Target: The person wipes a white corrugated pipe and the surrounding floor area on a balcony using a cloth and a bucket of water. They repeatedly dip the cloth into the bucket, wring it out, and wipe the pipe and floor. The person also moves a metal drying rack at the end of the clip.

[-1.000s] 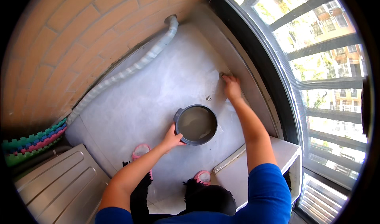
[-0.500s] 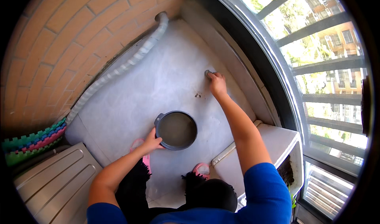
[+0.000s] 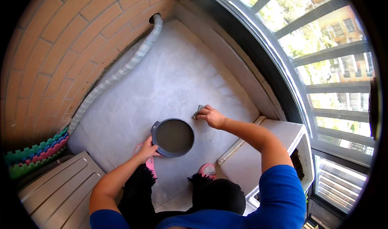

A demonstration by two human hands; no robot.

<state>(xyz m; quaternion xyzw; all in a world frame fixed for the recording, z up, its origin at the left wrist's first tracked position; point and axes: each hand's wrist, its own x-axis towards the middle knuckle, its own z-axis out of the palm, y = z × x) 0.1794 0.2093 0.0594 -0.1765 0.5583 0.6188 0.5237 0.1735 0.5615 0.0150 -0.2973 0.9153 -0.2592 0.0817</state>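
Gripping basin (image 3: 173, 137) rim: left hand (image 3: 147, 150) | right hand (image 3: 212, 116): cloth (image 3: 198, 111)

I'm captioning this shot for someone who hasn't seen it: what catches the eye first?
A round grey basin of murky water sits mid-floor, the left hand on its rim. Just beyond it, the right hand presses a small grey cloth to the pale floor. A grey hose runs along the brick wall.
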